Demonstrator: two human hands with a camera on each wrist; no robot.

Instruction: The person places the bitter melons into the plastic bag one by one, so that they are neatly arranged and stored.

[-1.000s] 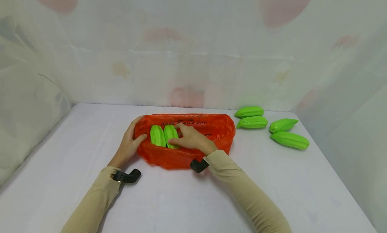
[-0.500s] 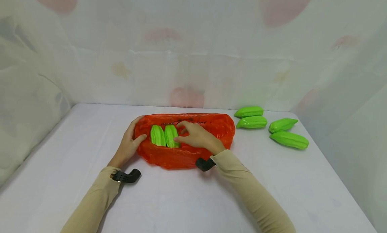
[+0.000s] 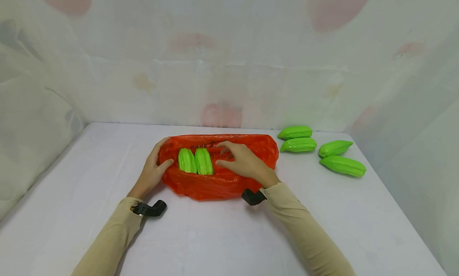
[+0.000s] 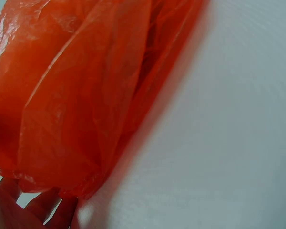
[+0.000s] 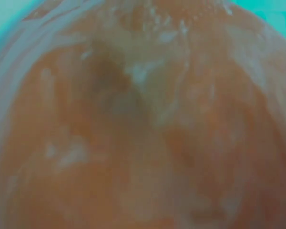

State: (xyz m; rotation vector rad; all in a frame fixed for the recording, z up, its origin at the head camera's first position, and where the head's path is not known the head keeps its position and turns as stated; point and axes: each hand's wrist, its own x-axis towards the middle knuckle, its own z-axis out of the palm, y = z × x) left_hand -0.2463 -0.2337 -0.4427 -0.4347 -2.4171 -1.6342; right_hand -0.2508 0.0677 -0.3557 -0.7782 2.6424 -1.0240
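Observation:
A red plastic bag (image 3: 215, 188) with black lettering inside lies on the white table, its mouth spread upward. Two bright green, ribbed bitter melons (image 3: 187, 161) (image 3: 204, 162) lie side by side in its left half. My left hand (image 3: 153, 170) holds the bag's left end, thumb over the rim and fingers along the outside. In the left wrist view, fingertips (image 4: 43, 205) show at the red plastic. Over the bag's right half is my right hand (image 3: 247, 160), fingers loosely bent and holding nothing, just right of the melons. The right wrist view is a blurred close view of reddish plastic.
Several more bitter melons lie at the table's back right, two (image 3: 298, 145) just right of the bag and two (image 3: 342, 166) nearer the right edge. A pale patterned cloth wall (image 3: 222, 85) stands behind the table (image 3: 201, 240).
My right hand has let go of the right-hand melon in the bag and drawn back to the right. My left hand stays at the bag's left end.

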